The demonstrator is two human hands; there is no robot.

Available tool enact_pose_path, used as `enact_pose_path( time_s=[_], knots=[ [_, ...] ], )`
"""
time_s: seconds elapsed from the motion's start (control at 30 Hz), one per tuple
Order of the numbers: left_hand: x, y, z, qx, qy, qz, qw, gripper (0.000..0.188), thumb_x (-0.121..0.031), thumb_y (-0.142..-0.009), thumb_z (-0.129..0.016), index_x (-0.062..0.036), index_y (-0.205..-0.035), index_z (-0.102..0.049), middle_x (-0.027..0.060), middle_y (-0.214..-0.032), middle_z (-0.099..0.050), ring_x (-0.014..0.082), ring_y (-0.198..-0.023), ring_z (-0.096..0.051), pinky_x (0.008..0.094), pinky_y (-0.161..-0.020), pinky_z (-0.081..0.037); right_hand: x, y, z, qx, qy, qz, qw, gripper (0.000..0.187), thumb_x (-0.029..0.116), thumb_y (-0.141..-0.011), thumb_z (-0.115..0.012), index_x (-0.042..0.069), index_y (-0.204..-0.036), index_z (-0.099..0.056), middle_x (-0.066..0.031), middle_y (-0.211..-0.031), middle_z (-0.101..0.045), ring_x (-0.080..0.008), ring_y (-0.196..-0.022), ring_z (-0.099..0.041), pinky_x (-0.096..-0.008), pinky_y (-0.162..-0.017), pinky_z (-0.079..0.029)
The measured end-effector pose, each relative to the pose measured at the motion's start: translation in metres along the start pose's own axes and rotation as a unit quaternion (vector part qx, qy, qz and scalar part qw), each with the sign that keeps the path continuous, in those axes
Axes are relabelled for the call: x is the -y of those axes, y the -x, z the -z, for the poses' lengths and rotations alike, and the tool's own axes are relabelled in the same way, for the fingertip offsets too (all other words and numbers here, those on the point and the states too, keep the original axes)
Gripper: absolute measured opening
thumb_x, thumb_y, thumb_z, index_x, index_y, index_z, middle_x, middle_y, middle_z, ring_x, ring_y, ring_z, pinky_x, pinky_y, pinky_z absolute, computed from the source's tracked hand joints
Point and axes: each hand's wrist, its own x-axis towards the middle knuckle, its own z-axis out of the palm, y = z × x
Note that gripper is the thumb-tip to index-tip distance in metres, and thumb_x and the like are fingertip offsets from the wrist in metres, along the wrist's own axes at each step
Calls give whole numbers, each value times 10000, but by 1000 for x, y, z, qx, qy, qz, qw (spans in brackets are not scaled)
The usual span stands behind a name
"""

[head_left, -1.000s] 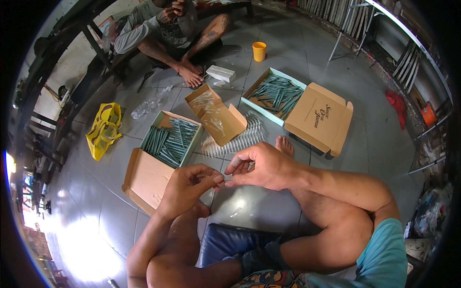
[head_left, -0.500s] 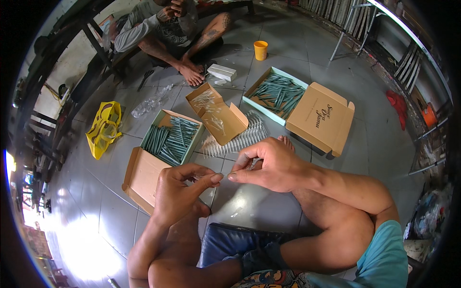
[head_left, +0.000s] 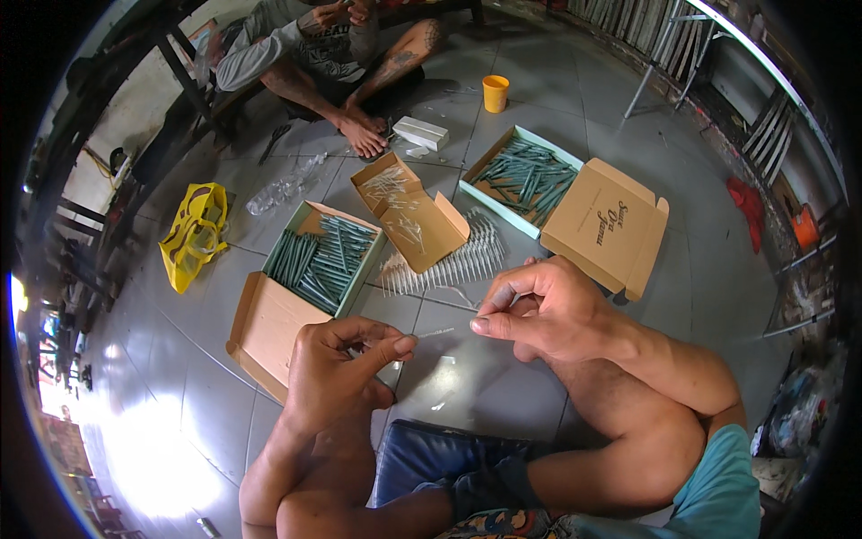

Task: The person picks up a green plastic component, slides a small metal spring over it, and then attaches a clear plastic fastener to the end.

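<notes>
Thin pale strip could fall.
The left hand pinches just one end, so slack fingers might free it; whether the right hand grasps anything is unclear.

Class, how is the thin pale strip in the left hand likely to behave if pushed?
The thin pale strip is probably fairly stiff, jutting from the left hand without visible droop. It seems light: slim and held in a fingertip pinch. Being so narrow, it might snap.
</notes>
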Motion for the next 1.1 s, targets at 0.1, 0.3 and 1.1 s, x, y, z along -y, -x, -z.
enact_pose_path(
  time_s=[0.1, 0.3, 1.1],
  knots=[
    [0, -1, 1, 0, -17, -9, 1000, 168, -111, -866, -750, 49, -866, -701, 104, -773, -725, 131, -728, -691, 250, -678, -539, 0, 0, 1, -6, -26, 12, 1000, 252, 280, -826, -771, 37, -890, -761, -79, -801, -740, -109, -716, -689, -254, -678, -530],
    [-2, 0, 5, -14, -49, -8, 999, 195, -152, -876, -745, 37, -843, -711, 82, -783, -727, 100, -719, -665, 247, -671, -521, -4, -2, -1, -7, -75, 39, 996, 137, 125, -875, -745, -6, -876, -704, -26, -786, -686, -55, -659, -606, -198, -603, -460],
    [0, -17, -11, 180, 271, 1, 946, 488, -425, -999, -565, 44, -1100, -657, 129, -1022, -710, 162, -859, -669, 273, -780, -525, 23, -7, -17, -193, 351, 476, 783, 241, 6, -669, -756, 27, -903, -703, -63, -882, -640, -233, -778, -630, -325, -623, -530]
  ],
)
